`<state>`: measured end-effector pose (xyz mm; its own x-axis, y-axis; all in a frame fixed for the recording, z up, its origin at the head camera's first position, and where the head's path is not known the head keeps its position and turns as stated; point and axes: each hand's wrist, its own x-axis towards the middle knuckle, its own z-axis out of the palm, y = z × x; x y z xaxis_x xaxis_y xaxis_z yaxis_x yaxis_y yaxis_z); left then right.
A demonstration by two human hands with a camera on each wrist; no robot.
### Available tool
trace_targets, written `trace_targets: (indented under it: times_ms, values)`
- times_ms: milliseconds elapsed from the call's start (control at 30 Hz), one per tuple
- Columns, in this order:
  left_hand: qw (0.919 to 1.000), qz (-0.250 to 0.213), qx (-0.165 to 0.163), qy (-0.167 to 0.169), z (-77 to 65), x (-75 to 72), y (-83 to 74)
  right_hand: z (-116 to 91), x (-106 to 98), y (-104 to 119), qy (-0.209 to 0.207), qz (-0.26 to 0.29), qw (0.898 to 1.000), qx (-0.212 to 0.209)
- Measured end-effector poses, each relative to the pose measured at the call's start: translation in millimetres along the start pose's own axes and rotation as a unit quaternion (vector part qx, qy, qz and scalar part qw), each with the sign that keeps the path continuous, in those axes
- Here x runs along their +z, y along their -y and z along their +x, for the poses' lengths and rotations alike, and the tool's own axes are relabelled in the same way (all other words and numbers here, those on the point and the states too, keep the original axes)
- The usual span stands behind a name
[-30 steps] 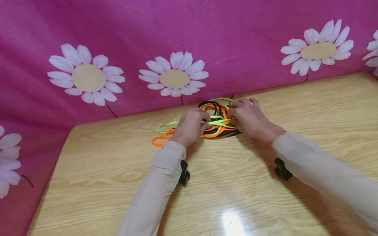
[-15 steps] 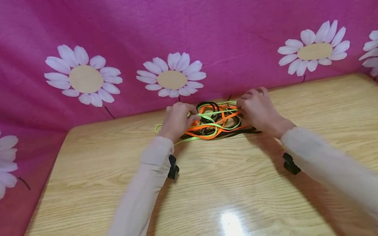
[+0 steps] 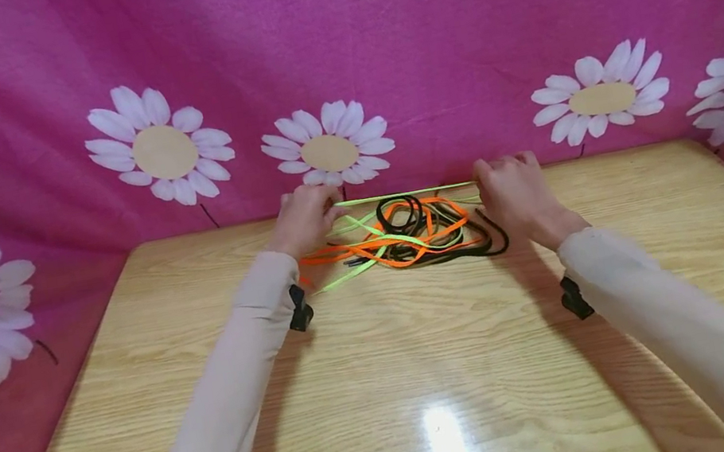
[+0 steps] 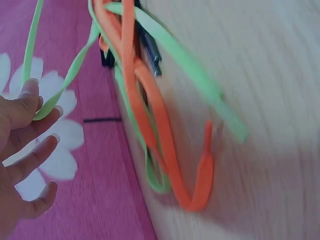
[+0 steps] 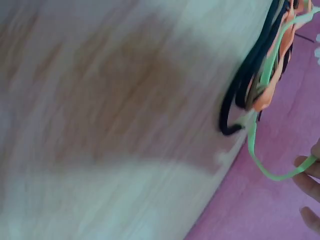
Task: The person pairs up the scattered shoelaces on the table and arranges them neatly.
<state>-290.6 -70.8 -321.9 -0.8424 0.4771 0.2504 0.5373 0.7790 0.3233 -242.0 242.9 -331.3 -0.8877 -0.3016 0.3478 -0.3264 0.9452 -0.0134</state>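
My left hand [image 3: 304,220] pinches a lime-green shoelace [image 3: 410,192] between thumb and forefinger; the other fingers stand loose in the left wrist view. At the other end of a taut stretch, my right hand [image 3: 518,194] pinches the same lace. Only its fingertips [image 5: 306,172] appear at the right wrist view's edge. Below the stretch lies a tangle of laces: an orange shoelace [image 4: 162,135], a black shoelace [image 5: 234,95] and more green loops. A green lace end [image 4: 200,82] with a clear tip points away from the heap in the left wrist view.
The heap lies near the back edge of a wooden table [image 3: 375,385]. Directly behind hangs a magenta cloth [image 3: 443,26] printed with white flowers. A dark device is strapped to each sleeved wrist.
Both hands have moved apart and up, drawing the green lace from a slack bundle into a straight line above the heap. The tangle beneath has spread and shows more fully.
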Motion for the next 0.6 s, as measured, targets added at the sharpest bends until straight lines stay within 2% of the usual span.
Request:
trace_targets:
  times_ms: [200,400,500,600]
  values:
    - [0.999,-0.026,-0.036,-0.005,-10.0,-15.8,18.4,-4.5,-7.7,-21.7,-0.003,-0.005,1.0,0.016]
    - [0.9983,-0.03,-0.04,-0.029,-24.8,-34.6,44.5,-17.4,-14.5,-49.4,-0.044,-0.003,0.999,0.007]
    - [0.9978,-0.027,-0.043,-0.042,-33.9,-42.7,56.2,-26.0,-17.1,-63.6,-0.053,0.026,0.998,-0.005]
    - [0.9976,-0.025,-0.047,-0.045,-43.2,-50.4,64.9,-33.9,-20.4,-76.4,-0.028,0.062,0.997,-0.028]
